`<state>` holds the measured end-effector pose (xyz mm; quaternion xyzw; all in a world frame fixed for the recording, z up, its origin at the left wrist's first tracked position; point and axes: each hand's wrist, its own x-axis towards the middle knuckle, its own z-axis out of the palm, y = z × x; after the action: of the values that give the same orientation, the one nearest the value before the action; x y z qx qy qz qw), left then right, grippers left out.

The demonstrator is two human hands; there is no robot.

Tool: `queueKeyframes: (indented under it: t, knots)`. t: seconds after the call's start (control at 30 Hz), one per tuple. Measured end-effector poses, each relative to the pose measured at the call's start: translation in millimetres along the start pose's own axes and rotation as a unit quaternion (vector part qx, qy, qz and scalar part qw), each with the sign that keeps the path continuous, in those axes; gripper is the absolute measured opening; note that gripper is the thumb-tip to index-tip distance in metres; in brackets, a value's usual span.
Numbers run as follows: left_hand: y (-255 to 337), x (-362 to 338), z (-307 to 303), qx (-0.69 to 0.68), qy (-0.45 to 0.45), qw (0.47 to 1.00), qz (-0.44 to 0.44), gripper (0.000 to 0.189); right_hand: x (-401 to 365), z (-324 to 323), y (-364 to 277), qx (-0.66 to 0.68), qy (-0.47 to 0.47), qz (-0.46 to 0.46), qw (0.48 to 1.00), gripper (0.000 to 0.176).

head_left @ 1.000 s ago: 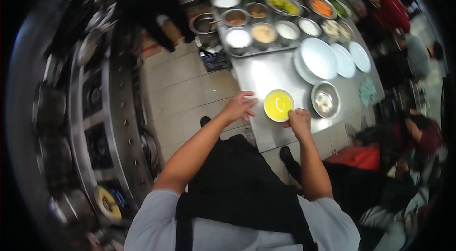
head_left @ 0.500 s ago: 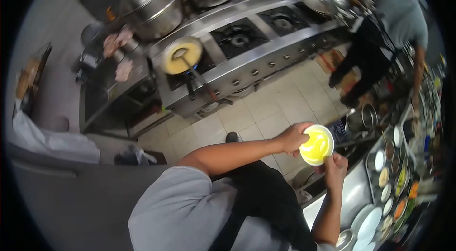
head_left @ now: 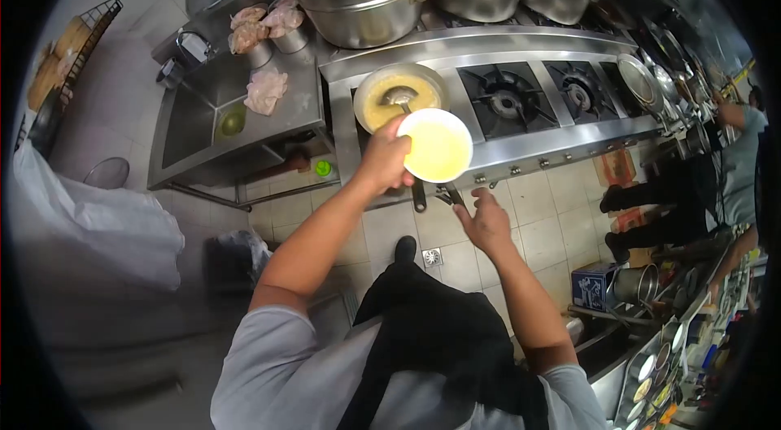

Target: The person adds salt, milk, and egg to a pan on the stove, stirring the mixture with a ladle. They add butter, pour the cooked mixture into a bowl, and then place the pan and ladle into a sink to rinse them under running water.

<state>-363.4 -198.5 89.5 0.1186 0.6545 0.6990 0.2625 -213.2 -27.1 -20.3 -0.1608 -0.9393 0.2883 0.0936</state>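
A white bowl [head_left: 438, 145] of yellow liquid is gripped at its left rim by my left hand [head_left: 386, 160], in front of the stove. Behind the bowl, a pan [head_left: 440, 82] of yellow liquid sits on the left burner with a ladle [head_left: 399, 95] in it; the bowl overlaps part of the pan. My right hand [head_left: 488, 222] hangs below and right of the bowl, fingers apart, near the end of a dark handle [head_left: 451, 196].
Large steel pots [head_left: 362, 3] stand behind the burners. Raw meat [head_left: 266, 91] lies beside the sink [head_left: 231, 119] at left. Another person [head_left: 679, 192] is at the far right, near a food counter [head_left: 644, 366]. A box [head_left: 592, 287] sits on a low shelf.
The view has turned toward the stove. The bowl, held by both hands before, is now over the stove edge in my left hand alone. My right hand has let go.
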Motion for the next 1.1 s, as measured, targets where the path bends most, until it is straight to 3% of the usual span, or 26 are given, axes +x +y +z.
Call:
queueKeyframes:
  t: [0.07,0.17,0.27,0.43,0.47,0.5,0.53,0.57,0.6,0.73,1.1]
  knots:
    - [10,21,-47,0.027,0.050,0.998,-0.008,0.047,27,33,-9,-0.042,-0.042,-0.007,0.998,0.049]
    - [16,51,-108,0.043,0.093,0.995,-0.006,0.050,53,74,1,-0.054,-0.151,0.061,0.985,0.032]
    - [17,79,-150,0.032,0.114,0.993,0.000,0.050,60,59,-14,-0.045,-0.146,0.073,0.986,0.029]
    - [21,115,-179,0.013,0.130,0.991,0.009,0.049,49,8,-50,-0.027,-0.061,0.040,0.997,0.029]
    - [24,120,-181,0.010,0.137,0.990,0.011,0.048,50,-3,-54,0.090,-0.104,0.073,0.988,0.029]
    - [24,127,-183,0.012,0.138,0.990,0.015,0.048,51,-12,-60,0.207,-0.145,0.104,0.962,0.029]
    - [20,136,-185,0.010,0.136,0.990,0.020,0.048,53,-23,-67,0.210,-0.143,0.100,0.962,0.029]
    - [17,143,-186,0.009,0.132,0.991,0.023,0.048,52,-33,-74,0.372,-0.198,0.182,0.888,0.028]
    - [16,148,-185,0.012,0.131,0.991,0.026,0.048,51,-42,-79,0.519,-0.246,0.257,0.777,0.027]
    - [17,167,-175,0.031,0.131,0.991,0.024,0.048,45,-52,-88,0.621,-0.241,0.317,0.675,0.020]
    - [11,204,-161,0.122,0.150,0.981,0.023,0.046,44,-76,-102,0.656,-0.259,0.342,0.620,0.019]
